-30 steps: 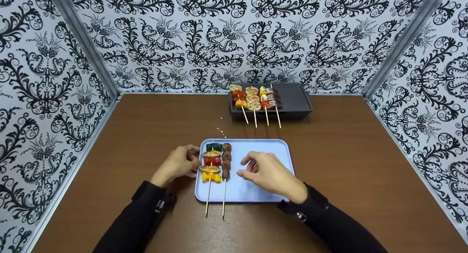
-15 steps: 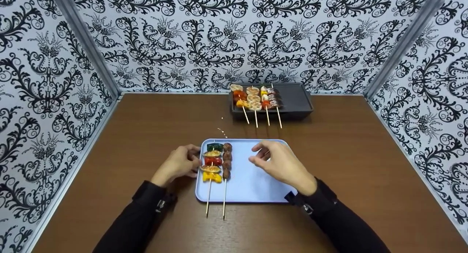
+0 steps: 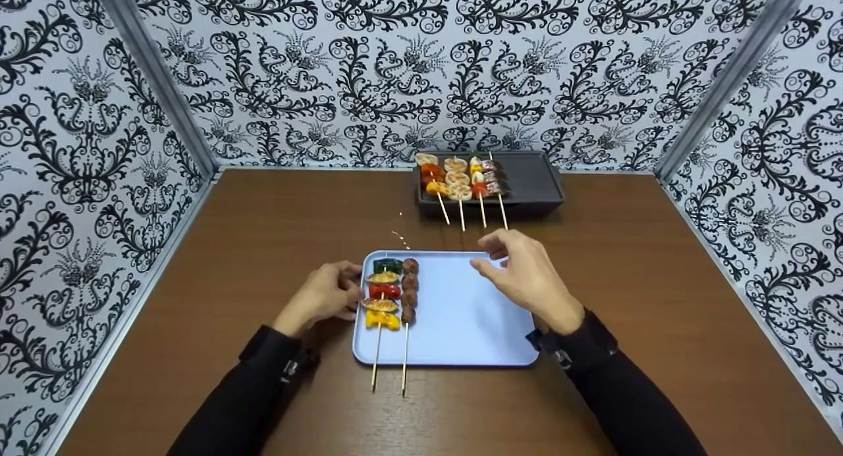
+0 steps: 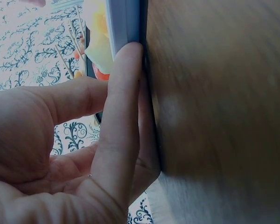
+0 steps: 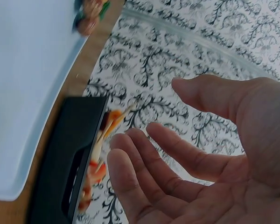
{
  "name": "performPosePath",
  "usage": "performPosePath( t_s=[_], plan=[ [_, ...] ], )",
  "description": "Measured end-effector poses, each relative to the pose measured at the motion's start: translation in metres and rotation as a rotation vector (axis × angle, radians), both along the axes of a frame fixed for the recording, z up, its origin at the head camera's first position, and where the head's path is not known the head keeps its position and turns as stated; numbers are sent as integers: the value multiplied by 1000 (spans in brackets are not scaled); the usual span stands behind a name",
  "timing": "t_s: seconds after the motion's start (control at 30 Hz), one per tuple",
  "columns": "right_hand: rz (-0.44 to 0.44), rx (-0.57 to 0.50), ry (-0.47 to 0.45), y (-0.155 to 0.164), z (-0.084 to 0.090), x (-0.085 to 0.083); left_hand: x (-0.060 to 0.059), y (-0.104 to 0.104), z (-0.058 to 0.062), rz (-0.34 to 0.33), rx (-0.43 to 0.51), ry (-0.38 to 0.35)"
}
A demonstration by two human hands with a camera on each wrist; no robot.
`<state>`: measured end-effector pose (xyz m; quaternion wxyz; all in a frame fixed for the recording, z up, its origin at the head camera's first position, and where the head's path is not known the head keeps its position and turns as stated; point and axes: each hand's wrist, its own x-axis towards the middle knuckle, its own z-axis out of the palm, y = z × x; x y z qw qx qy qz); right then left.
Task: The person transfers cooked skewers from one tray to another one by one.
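A light blue tray (image 3: pixel 461 324) lies in front of me on the brown table (image 3: pixel 263 232). At its left side lie a vegetable skewer (image 3: pixel 380 294) and a meatball skewer (image 3: pixel 408 290), sticks pointing toward me. My left hand (image 3: pixel 352 291) rests on the table, its fingers (image 4: pixel 121 116) pressed flat against the tray's left rim (image 4: pixel 126 23). My right hand (image 3: pixel 490 255) hovers empty over the tray's far right part, fingers relaxed, near the stick ends of several skewers (image 3: pixel 461 179) on a dark tray (image 3: pixel 533 179). The right wrist view shows that open palm (image 5: pixel 149 116).
The dark tray stands at the table's back against the patterned wall (image 3: pixel 395 80). Patterned walls also close the left and right sides. Bare table shows to the left and right of the blue tray (image 5: pixel 23 93). A few small crumbs (image 3: pixel 398 233) lie between the trays.
My right hand has moved from beside the meatball skewer, away from me and to the right, toward the dark tray. The left hand has stayed at the tray's rim.
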<state>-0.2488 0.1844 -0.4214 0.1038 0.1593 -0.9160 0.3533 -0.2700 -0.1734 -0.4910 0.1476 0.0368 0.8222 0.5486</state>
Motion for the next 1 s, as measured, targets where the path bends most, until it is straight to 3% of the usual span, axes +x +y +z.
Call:
performPosePath(
  t_s=[0.5, 1.0],
  plan=[
    [-96, 41, 11, 29, -2, -31, 0, 0, -1, 15, -15, -11],
    [-129, 19, 1, 47, -4, -56, 0, 1, 0, 21, -10, -1]
  ],
)
